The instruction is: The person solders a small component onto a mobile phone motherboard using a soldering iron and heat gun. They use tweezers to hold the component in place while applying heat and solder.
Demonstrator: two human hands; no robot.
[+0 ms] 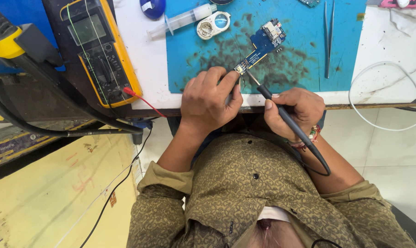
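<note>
1. Black soldering iron point(288, 120) is gripped like a pen in the right hand point(294, 111), its tip touching the blue circuit board point(262, 45).
2. Left hand point(209, 98) fingertips pinch down the board's near end.
3. Board lies on a stained blue mat point(341, 50), tweezers point(328, 36) beside it.

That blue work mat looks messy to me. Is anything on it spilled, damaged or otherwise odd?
Yes. The blue work mat has dark sooty smears across its middle, around the small blue circuit board, like stains or scorching. Otherwise nothing looks spilled or broken.
</note>
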